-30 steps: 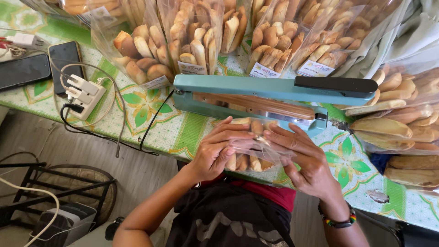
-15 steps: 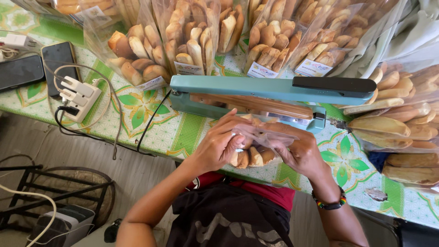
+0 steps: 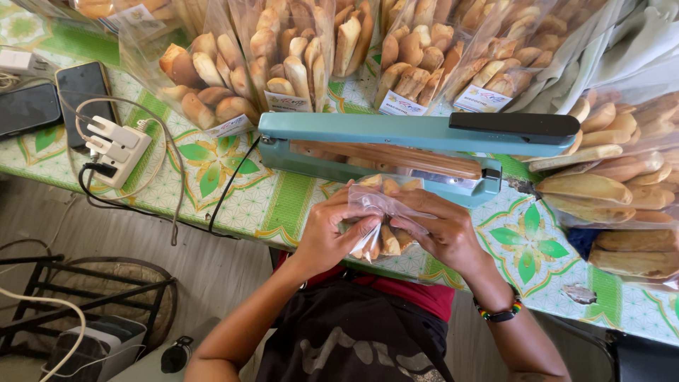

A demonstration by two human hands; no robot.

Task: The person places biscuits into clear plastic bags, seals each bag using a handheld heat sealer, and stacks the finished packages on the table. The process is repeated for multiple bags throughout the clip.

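My left hand (image 3: 332, 230) and my right hand (image 3: 442, 230) both grip a clear plastic bag of biscuits (image 3: 378, 219) at the table's near edge. The bag's open top lies between my fingers, just in front of a teal impulse heat sealer (image 3: 417, 141). The sealer's arm is raised, with a black handle (image 3: 520, 124) at its right end. A beaded bracelet (image 3: 498, 313) sits on my right wrist.
Several filled, labelled biscuit bags (image 3: 297, 56) stand behind the sealer, and more lie piled at the right (image 3: 608, 191). A white power strip (image 3: 117, 148) with cables and two phones (image 3: 32, 106) lie at the left on the green patterned tablecloth (image 3: 212, 173). A black metal rack (image 3: 78, 311) stands below.
My hands have drawn closer together on the bag and worked its top; the bag sits slightly nearer the sealer. The sealer has not moved.
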